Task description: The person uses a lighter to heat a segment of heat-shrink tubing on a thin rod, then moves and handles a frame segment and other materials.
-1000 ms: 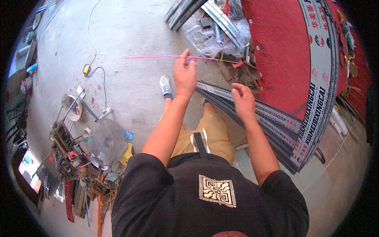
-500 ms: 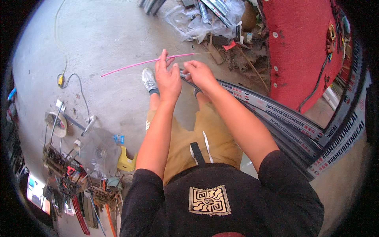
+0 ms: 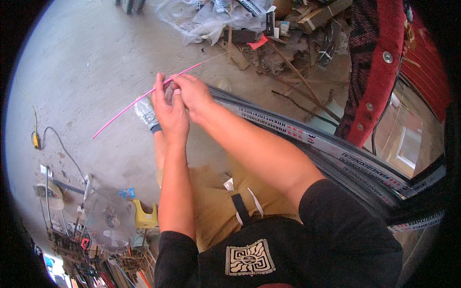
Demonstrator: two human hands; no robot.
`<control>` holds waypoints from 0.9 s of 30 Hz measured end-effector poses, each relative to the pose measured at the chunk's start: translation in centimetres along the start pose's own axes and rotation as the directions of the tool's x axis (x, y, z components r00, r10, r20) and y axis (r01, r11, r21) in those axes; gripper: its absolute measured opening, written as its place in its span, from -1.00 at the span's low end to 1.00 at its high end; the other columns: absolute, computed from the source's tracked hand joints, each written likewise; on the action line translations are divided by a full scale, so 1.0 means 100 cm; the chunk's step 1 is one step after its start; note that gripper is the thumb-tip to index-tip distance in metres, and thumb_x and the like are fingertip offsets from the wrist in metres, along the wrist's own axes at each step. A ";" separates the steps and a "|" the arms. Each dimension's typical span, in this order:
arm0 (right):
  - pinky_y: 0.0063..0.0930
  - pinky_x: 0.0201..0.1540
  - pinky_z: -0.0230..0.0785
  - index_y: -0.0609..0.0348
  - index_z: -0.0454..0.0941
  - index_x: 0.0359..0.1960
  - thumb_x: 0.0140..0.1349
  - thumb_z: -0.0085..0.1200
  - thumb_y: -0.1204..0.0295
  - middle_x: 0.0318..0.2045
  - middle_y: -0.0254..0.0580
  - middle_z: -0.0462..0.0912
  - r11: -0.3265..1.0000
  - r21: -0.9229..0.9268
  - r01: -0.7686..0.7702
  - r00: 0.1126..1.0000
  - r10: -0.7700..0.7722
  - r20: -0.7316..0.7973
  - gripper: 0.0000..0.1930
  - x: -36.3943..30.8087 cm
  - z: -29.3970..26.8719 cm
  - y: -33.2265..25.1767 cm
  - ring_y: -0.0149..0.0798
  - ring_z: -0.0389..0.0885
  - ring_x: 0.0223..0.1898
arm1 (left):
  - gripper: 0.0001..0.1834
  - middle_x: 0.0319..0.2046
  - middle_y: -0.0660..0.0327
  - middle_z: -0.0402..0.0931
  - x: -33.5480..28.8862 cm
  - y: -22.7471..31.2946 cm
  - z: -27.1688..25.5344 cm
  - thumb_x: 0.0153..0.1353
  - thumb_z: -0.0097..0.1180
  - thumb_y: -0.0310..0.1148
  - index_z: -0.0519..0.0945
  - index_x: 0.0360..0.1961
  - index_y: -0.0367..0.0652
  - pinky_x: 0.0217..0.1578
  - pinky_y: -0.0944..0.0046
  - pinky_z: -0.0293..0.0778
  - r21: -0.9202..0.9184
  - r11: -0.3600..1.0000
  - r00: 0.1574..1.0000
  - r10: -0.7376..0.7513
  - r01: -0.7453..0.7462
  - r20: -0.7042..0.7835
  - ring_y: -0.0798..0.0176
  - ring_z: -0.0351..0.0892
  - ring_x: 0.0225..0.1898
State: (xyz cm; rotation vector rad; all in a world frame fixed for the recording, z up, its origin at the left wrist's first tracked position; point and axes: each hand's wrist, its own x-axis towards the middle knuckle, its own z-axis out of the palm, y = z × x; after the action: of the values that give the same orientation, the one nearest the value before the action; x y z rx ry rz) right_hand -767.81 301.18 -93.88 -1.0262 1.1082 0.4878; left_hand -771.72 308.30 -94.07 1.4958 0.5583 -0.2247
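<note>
A long, thin pink rod slants across in front of me, with a fine wire-like tip at its upper right end. My left hand is closed around the rod near its middle, the fingers pointing away from me. Right beside it, my right hand has its curled fingers on the same rod, thumb side against the left hand. Part of the rod is covered by the fingers.
Dark frame profiles with printed film run from my hands to the right. A red padded panel stands at right. Plastic sheeting and scraps lie ahead. At left are a yellow cable connector, a fan and a yellow stool.
My right hand has come over to the rod and now touches it beside the left hand. The rod is tilted more steeply, its left end lower. The view has turned to the right.
</note>
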 end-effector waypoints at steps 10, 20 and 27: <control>-0.40 -0.43 0.42 0.22 0.57 -0.18 0.38 0.01 0.34 -0.27 -0.15 0.67 0.999 0.029 -0.028 0.993 0.031 -0.116 -0.80 0.095 -0.022 -0.019 -0.29 0.60 -0.43 | -0.34 0.45 0.03 0.26 0.008 -0.020 0.027 0.38 0.03 -0.57 0.26 0.50 -0.22 0.44 0.10 0.20 0.036 0.998 0.998 -0.050 0.049 0.039 0.07 0.29 0.45; -0.50 -0.58 0.38 0.15 0.56 -0.29 0.39 0.09 0.35 -0.47 -0.27 0.60 0.987 -0.055 0.148 0.916 -0.158 -0.370 -0.85 0.231 -0.154 -0.122 -0.37 0.56 -0.55 | -0.56 0.12 0.00 0.59 -0.014 -0.110 0.048 0.40 0.11 -0.46 0.53 0.29 -0.19 0.13 0.15 0.53 0.383 0.919 0.868 -0.267 0.098 0.418 0.06 0.61 0.14; -0.54 -0.63 0.35 0.17 0.52 -0.26 0.36 0.11 0.34 -0.47 -0.25 0.58 0.978 -0.070 0.198 0.861 -0.208 -0.464 -0.85 0.266 -0.227 -0.165 -0.36 0.56 -0.60 | -0.56 0.09 -0.04 0.60 -0.007 -0.093 0.071 0.38 0.13 -0.41 0.55 0.28 -0.18 0.11 0.11 0.53 0.462 0.887 0.849 -0.256 0.015 0.463 0.00 0.65 0.06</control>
State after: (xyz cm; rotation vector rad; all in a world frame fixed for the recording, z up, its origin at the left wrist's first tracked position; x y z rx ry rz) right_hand -755.55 269.60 -112.56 -1.3044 1.4027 0.0734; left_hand -775.24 300.46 -102.00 1.7428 0.1783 -0.8941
